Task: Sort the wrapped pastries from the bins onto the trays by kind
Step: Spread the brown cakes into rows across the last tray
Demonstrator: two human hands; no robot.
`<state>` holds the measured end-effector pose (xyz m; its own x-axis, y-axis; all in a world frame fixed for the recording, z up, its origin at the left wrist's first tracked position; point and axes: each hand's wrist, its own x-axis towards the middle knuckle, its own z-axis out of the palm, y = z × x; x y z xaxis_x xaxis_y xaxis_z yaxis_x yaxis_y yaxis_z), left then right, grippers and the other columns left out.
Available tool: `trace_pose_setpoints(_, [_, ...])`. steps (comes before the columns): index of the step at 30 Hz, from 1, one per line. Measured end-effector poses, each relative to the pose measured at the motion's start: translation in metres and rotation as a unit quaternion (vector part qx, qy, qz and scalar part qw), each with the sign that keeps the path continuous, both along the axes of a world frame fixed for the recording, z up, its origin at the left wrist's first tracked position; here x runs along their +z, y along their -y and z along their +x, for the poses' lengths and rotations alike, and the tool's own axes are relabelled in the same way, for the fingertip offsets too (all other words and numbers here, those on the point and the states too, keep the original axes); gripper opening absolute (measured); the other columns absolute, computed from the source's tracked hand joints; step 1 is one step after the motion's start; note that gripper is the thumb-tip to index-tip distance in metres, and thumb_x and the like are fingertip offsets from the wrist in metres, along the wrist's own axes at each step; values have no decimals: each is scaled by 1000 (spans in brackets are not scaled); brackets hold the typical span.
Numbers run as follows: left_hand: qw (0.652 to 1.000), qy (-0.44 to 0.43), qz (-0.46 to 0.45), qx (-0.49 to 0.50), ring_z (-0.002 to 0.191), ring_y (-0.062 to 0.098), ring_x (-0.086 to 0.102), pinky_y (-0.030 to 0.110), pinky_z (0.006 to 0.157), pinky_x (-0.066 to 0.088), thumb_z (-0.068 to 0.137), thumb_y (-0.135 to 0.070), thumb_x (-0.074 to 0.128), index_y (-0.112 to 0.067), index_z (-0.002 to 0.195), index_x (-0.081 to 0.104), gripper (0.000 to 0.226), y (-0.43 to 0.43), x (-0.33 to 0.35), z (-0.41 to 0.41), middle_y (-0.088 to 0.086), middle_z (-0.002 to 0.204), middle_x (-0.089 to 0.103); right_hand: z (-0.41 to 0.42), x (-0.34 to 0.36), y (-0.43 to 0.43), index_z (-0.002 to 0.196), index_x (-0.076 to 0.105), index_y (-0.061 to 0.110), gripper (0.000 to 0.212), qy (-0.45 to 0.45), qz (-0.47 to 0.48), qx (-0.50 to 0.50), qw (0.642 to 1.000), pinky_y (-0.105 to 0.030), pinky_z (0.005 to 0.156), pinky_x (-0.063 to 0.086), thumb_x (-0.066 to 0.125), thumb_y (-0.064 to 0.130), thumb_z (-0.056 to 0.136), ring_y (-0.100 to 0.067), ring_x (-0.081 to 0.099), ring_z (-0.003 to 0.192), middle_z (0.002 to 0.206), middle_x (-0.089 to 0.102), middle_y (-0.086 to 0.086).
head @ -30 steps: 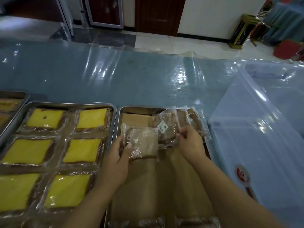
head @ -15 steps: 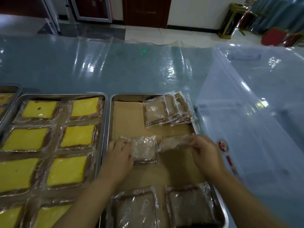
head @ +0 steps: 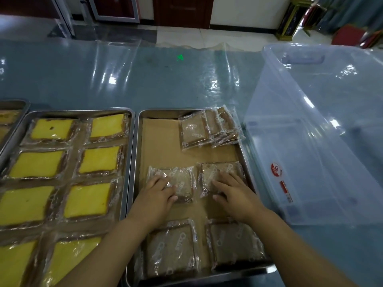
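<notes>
Dim, cool light falls from the far side, throwing white glare across the plastic sheet (head: pixel 165 83) and the clear bin (head: pixel 323 125). Wide-angle distortion bows the edges; near corners darken, and the far room looks soft.

You had bare paper free in the far-left part of the brown-pastry tray (head: pixel 135 162), beside the leaning stack of packets (head: pixel 209 129). The clear bin (head: pixel 310 141) walled off your right; the yellow-cake tray (head: pixel 128 125) crowded your left. The worktop (head: pixel 124 79) beyond lay open.
</notes>
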<state>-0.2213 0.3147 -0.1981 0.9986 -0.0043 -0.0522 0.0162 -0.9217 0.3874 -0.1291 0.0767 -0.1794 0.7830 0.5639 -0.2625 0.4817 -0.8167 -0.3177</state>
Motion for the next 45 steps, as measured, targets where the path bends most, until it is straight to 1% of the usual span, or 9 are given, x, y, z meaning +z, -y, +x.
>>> trace_pose_setpoints(5, [999, 41, -6, 11, 122, 27, 45, 42, 98, 42, 87, -22, 64, -20, 107, 71, 22, 5, 7, -31, 0, 124, 61, -19, -1, 12, 126, 57, 32, 36, 44, 32, -5, 999, -31, 109, 21, 45, 44, 94, -14, 22, 137, 147, 37, 8])
trace_pose_setpoints(11, [997, 49, -24, 47, 114, 24, 46, 38, 95, 39, 86, -22, 64, -19, 102, 73, 19, 9, 9, -44, -3, 118, 62, -43, -1, 25, 117, 64, 29, 32, 68, 31, -24, 997, -34, 107, 29, 48, 43, 93, -17, 36, 130, 139, 48, 7])
trace_pose_setpoints(15, [996, 57, -41, 58, 105, 21, 48, 36, 89, 42, 87, -26, 62, -18, 96, 72, 16, 7, 14, -34, -5, 108, 63, -37, 7, 21, 101, 70, 22, 19, 81, 91, -54, 991, -26, 89, 39, 58, 31, 90, -15, 52, 105, 109, 64, 7])
trace_pose_setpoints(22, [994, 59, -74, 46, 93, 12, 51, 25, 75, 40, 90, -31, 56, -21, 101, 68, 19, 2, 26, 16, -9, 100, 61, 18, 23, -10, 87, 66, 24, 10, 84, 143, -119, 979, -26, 62, 47, 59, 31, 89, -9, 54, 75, 80, 58, 12])
trace_pose_setpoints(30, [988, 40, -114, 96, 90, 4, 43, 19, 69, 33, 90, -38, 54, -24, 123, 54, 35, -4, 27, 115, -4, 117, 54, 108, 36, -60, 106, 60, 16, 22, 88, 170, -205, 960, -35, 77, 49, 59, 28, 88, -20, 56, 87, 105, 60, -3])
trace_pose_setpoints(32, [989, 34, -116, 80, 107, 7, 43, 18, 82, 34, 90, -37, 54, -28, 134, 42, 46, -4, 22, 136, -5, 133, 44, 126, 34, -68, 108, 57, 16, 24, 87, 147, -229, 958, -29, 74, 44, 60, 29, 88, -16, 49, 83, 108, 57, -4])
trace_pose_setpoints(35, [995, -4, -96, 23, 139, 14, 17, 31, 110, 22, 92, -38, 51, -35, 145, 21, 61, -1, 15, 159, -9, 154, 18, 145, 30, -74, 109, 55, 18, 27, 65, 89, -260, 959, -30, 72, 42, 59, 33, 88, -16, 46, 83, 109, 54, -2])
trace_pose_setpoints(39, [996, -68, -35, -49, 143, 14, -3, 33, 114, 13, 95, -45, 40, -37, 147, 7, 62, -4, 3, 169, -13, 156, -5, 153, 20, -74, 108, 56, 18, 24, 57, 71, -263, 961, -37, 78, 50, 61, 29, 87, -23, 54, 91, 110, 52, -3])
trace_pose_setpoints(45, [991, -56, 110, -43, 133, 22, 29, 32, 103, 32, 94, -55, 27, -31, 145, 24, 56, -9, 9, 150, 0, 152, 23, 153, 10, -70, 113, 63, 15, 28, 41, 172, -249, 952, -35, 83, 51, 60, 9, 86, -22, 57, 93, 117, 53, -7])
